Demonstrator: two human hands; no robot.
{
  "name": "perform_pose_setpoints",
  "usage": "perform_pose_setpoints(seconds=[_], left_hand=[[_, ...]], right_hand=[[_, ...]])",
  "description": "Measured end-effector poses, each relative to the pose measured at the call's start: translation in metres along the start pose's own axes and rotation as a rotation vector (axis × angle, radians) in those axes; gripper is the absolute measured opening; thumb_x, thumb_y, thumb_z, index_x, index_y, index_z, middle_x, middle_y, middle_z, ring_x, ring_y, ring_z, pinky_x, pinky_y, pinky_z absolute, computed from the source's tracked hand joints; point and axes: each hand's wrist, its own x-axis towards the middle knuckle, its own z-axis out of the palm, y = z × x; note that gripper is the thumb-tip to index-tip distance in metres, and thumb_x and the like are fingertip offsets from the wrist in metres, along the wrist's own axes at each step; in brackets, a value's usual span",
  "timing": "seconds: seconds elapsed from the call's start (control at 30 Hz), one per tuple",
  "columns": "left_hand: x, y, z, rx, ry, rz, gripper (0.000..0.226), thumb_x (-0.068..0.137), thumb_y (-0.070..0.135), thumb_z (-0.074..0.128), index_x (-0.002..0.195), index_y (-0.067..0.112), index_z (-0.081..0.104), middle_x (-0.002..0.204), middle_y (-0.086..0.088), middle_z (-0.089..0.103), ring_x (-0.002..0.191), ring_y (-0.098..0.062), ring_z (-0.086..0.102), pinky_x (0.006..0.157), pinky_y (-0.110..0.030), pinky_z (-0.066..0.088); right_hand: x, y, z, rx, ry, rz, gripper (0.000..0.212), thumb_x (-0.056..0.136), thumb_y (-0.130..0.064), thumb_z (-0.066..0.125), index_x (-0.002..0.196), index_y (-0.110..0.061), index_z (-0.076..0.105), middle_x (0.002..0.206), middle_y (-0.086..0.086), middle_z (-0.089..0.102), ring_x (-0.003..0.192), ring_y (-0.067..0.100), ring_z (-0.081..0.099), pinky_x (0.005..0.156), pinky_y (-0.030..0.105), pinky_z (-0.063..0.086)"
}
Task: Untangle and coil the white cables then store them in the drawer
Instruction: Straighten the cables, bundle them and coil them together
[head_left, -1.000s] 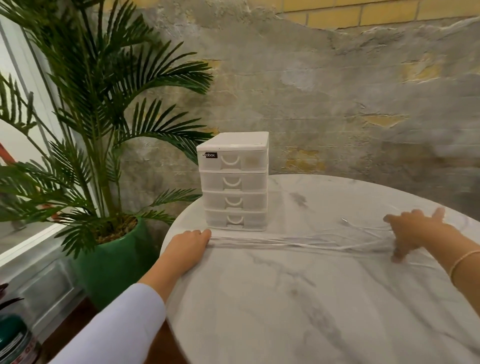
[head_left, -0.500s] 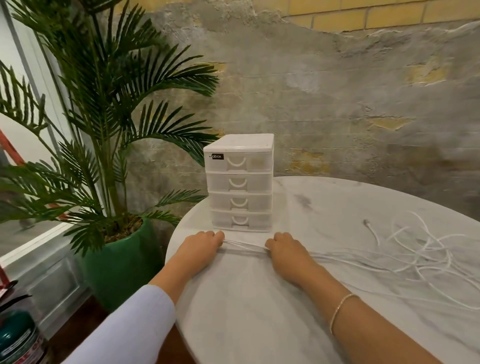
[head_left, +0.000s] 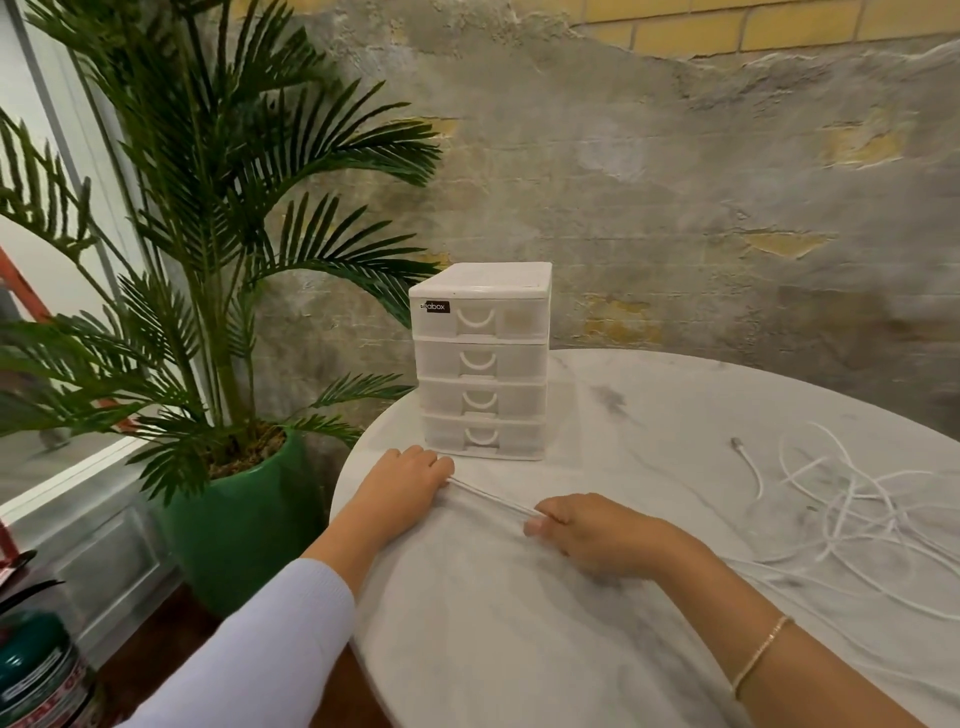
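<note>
In front of the drawer unit (head_left: 480, 364), a white cable (head_left: 493, 499) is pinched taut between the left hand (head_left: 400, 488) and right hand (head_left: 592, 530), likely to separate it from the tangle (head_left: 852, 499) lying rightward on the table (head_left: 519, 623).

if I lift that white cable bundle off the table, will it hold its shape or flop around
Probably flop: the white cables lie in loose, curving loops on the marble table, so they look limp and light. The stretch between the left hand and right hand seems straight only because it is held. The loops overlap, so they may snag.
</note>
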Motion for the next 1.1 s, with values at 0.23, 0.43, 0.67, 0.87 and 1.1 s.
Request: perform_pose_setpoints(seconds=[0.23, 0.43, 0.67, 0.87, 1.1], left_hand=[[-0.003, 0.000, -0.003, 0.027, 0.007, -0.032, 0.034, 0.095, 0.007, 0.034, 0.124, 0.018, 0.045, 0.122, -0.004, 0.051, 0.113, -0.023, 0.043, 0.089, -0.032, 0.034], [-0.002, -0.002, -0.004, -0.049, -0.052, 0.010, 0.034, 0.098, 0.009, 0.030, 0.129, 0.019, 0.042, 0.128, -0.003, 0.047, 0.117, -0.021, 0.039, 0.094, -0.030, 0.032], [-0.008, -0.007, -0.006, -0.121, -0.156, 0.038, 0.036, 0.101, 0.026, 0.031, 0.136, 0.023, 0.036, 0.138, 0.000, 0.038, 0.124, -0.019, 0.032, 0.104, -0.030, 0.028], [-0.013, -0.005, -0.027, -0.074, -0.181, 0.066, 0.052, 0.093, 0.045, 0.037, 0.140, 0.023, 0.036, 0.143, -0.001, 0.034, 0.131, -0.021, 0.024, 0.114, -0.035, 0.012], [0.014, 0.099, -0.046, -0.636, -0.044, 0.193, 0.033, 0.100, 0.020, 0.036, 0.123, 0.009, 0.056, 0.129, -0.008, 0.053, 0.123, -0.019, 0.042, 0.102, -0.022, 0.026]], right_hand=[[-0.003, 0.005, 0.001, 0.035, 0.061, 0.029, 0.043, 0.099, -0.047, 0.033, 0.070, -0.022, 0.053, 0.074, -0.011, 0.048, 0.068, 0.005, 0.046, 0.068, 0.019, 0.038], [0.001, 0.039, -0.009, -0.057, 0.175, 0.145, 0.049, 0.099, -0.051, 0.027, 0.068, -0.018, 0.045, 0.080, -0.003, 0.052, 0.086, 0.019, 0.051, 0.084, 0.030, 0.040], [0.002, 0.039, -0.008, -0.233, 0.113, 0.143, 0.042, 0.100, -0.047, 0.027, 0.090, -0.017, 0.055, 0.122, 0.009, 0.058, 0.112, 0.024, 0.050, 0.091, 0.031, 0.037], [0.005, 0.040, -0.008, -0.285, 0.099, 0.134, 0.046, 0.100, -0.046, 0.026, 0.106, -0.014, 0.057, 0.122, 0.008, 0.058, 0.112, 0.024, 0.050, 0.092, 0.032, 0.038], [0.006, 0.039, -0.007, -0.337, 0.116, 0.111, 0.045, 0.102, -0.040, 0.025, 0.116, -0.013, 0.057, 0.123, 0.009, 0.059, 0.112, 0.024, 0.052, 0.090, 0.032, 0.039]])
